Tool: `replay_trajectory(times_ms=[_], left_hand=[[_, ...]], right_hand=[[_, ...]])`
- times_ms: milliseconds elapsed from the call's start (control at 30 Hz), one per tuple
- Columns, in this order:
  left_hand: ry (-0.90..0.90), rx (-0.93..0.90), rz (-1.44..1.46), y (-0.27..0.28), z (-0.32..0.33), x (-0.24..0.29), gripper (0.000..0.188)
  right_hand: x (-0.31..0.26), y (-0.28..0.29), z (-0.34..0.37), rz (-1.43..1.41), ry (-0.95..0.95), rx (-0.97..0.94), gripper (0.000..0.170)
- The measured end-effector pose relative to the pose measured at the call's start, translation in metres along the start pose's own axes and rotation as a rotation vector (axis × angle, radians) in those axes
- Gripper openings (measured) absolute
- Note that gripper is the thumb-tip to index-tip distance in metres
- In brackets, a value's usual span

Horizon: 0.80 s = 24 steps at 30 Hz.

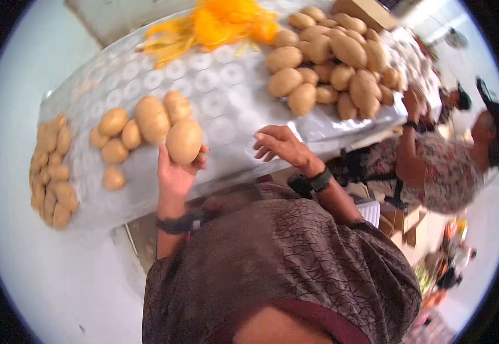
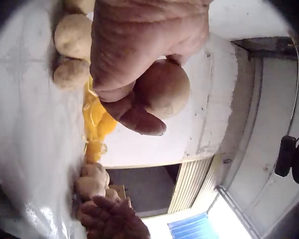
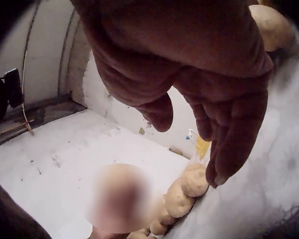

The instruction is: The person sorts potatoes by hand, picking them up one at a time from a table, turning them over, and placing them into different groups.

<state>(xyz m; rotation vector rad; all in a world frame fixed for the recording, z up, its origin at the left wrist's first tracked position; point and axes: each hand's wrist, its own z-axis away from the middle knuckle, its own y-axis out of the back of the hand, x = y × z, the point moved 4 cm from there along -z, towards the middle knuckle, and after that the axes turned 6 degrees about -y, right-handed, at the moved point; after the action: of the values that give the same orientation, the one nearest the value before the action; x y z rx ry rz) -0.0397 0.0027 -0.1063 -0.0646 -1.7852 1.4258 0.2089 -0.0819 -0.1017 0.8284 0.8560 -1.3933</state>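
Note:
My left hand (image 1: 176,175) grips a large potato (image 1: 184,141), raised over the near side of the table; in the left wrist view the fingers curl round the potato (image 2: 163,88). Just past it lies a loose group of several potatoes (image 1: 152,119) of mixed size, with one small potato (image 1: 114,178) set apart toward me. My right hand (image 1: 284,147) hovers over the table's near edge with relaxed fingers and nothing in them. Beyond that hand rises a big heap of potatoes (image 1: 350,51). In the right wrist view the right hand (image 3: 189,84) shows loosely bent fingers.
A plastic-like cover (image 1: 221,114) with a round pattern lies over the table. Small potatoes (image 1: 52,172) are grouped at its left end. Orange netting (image 1: 221,26) lies at the back. To the right, another person (image 1: 433,166) stands near a white pile (image 1: 407,57).

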Motion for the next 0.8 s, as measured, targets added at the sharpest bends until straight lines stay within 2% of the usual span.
replay_trajectory(times_ms=[200,267,367,433,500,567,667,800], left_hand=[[0.213,0.01,-0.206,-0.026,-0.023,-0.042,0.068],[0.209,-0.081,-0.331,-0.042,-0.033,-0.055,0.058],[0.229,-0.063,-0.449,-0.061,-0.047,-0.081,0.06],[0.274,-0.121,-0.434,-0.074,-0.058,-0.097,0.061],[0.254,-0.229,-0.592,-0.088,-0.066,-0.114,0.062],[0.27,-0.258,-0.575,-0.1,-0.073,-0.127,0.062],[0.147,-0.318,-0.667,-0.104,-0.088,-0.146,0.061],[0.118,-0.37,-0.71,-0.113,-0.1,-0.168,0.062]], right_hand=[[-0.001,0.014,0.026,-0.122,0.04,-0.008,0.06],[0.001,0.022,0.034,-0.137,0.06,0.024,0.059],[0.003,0.03,0.045,-0.144,0.069,0.065,0.058],[0.006,0.037,0.049,-0.148,0.055,0.087,0.056],[0.007,0.045,0.052,-0.161,0.101,0.103,0.055],[0.01,0.058,0.059,-0.16,0.114,0.13,0.054],[0.016,0.076,0.067,-0.187,0.142,0.185,0.053],[0.024,0.098,0.074,-0.213,0.179,0.257,0.052]])
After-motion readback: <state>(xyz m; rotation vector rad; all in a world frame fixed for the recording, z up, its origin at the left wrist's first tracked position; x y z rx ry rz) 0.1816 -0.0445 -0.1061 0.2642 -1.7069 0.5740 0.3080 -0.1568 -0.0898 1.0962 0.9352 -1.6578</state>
